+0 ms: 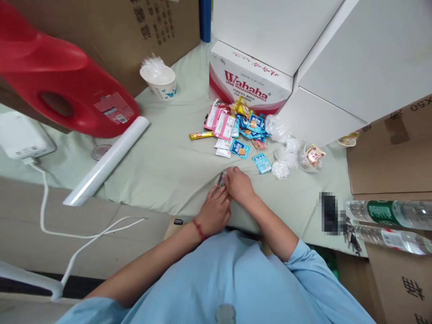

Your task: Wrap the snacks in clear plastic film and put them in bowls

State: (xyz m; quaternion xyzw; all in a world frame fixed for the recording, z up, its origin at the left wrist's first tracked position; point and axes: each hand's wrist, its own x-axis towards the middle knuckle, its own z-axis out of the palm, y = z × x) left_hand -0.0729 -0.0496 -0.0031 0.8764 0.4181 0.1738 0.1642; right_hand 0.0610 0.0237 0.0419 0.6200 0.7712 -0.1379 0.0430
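Observation:
Near the front edge of the cloth-covered table, my left hand [215, 210] and my right hand [240, 185] meet around a small shiny, crinkled piece [221, 180], dark with clear highlights. Fingers of both hands close on it and hide most of it, so its kind does not show. Just beyond my hands lies a light-blue packet [262, 163]. Behind it is a heap of small snack packets, among them a pink-and-white one [224, 125], a blue one [240, 148] and a slim yellow one [201, 135].
Crumpled clear plastic [281, 169] and a cup with a wrapped item [311, 156] lie right of the heap. A Wahaha carton [249, 83] stands behind. Leftward are a paper cup [158, 81], a red jug [84, 85] and a white roll [106, 162]; bottles [391, 213] lie right.

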